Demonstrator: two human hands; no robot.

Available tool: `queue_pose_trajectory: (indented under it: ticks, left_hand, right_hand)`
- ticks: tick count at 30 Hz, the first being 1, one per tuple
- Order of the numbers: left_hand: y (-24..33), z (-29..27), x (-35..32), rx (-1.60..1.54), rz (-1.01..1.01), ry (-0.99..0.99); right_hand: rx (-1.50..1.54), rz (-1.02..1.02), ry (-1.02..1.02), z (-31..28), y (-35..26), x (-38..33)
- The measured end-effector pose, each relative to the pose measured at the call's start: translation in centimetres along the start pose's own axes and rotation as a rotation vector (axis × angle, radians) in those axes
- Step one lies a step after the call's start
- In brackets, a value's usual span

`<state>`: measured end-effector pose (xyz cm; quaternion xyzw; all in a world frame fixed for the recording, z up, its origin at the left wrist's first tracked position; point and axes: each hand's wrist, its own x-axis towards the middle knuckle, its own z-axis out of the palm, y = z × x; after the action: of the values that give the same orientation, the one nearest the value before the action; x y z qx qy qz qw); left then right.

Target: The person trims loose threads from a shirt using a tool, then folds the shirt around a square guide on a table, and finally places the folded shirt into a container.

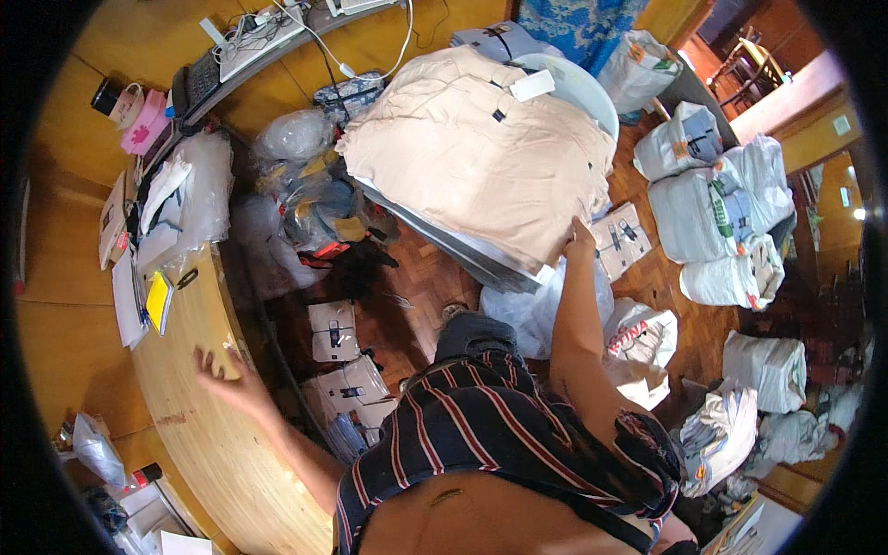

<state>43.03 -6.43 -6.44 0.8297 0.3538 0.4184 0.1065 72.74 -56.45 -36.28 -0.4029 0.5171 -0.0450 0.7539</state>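
Observation:
A beige shirt point(462, 157) lies spread out on a raised dark-edged surface in front of me, with a dark neck label and a white tag point(532, 86) near its far end. My right hand point(580, 240) reaches forward to the shirt's near right edge, its fingers closed on the cloth. Off to the left, my left hand point(227, 379) hovers by the wooden counter point(203, 444), fingers spread and holding nothing. Farther along that counter are a yellow pad point(158, 302) and a pile of clear plastic bags point(199, 194).
Stuffed white sacks point(689, 217) line the right side. Folded packed garments lie on the floor at right point(622, 240) and left point(333, 331). A pale round tub point(592, 88) stands behind the shirt. A shelf point(268, 55) with cables and a phone runs along the far wall.

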Motion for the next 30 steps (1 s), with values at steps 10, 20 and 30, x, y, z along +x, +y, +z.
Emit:
queue_pose_trajectory:
  ticks: [10,20,30]
  left_hand:
    - [8.7,6.0,-3.3,-0.232,0.086,-0.316]
    - [10.9,6.3,-2.4,-0.376,0.259,-0.358]
    - [8.6,-4.1,-2.9,-0.492,0.405,-0.808]
  right_hand:
    - [0.321,0.265,-0.188,0.3,-1.4,-7.7]
    - [-0.228,-0.928,-0.683,12.2,-1.7,-24.4]
    - [-1.161,-1.088,-2.582,12.6,-2.2,-44.6]
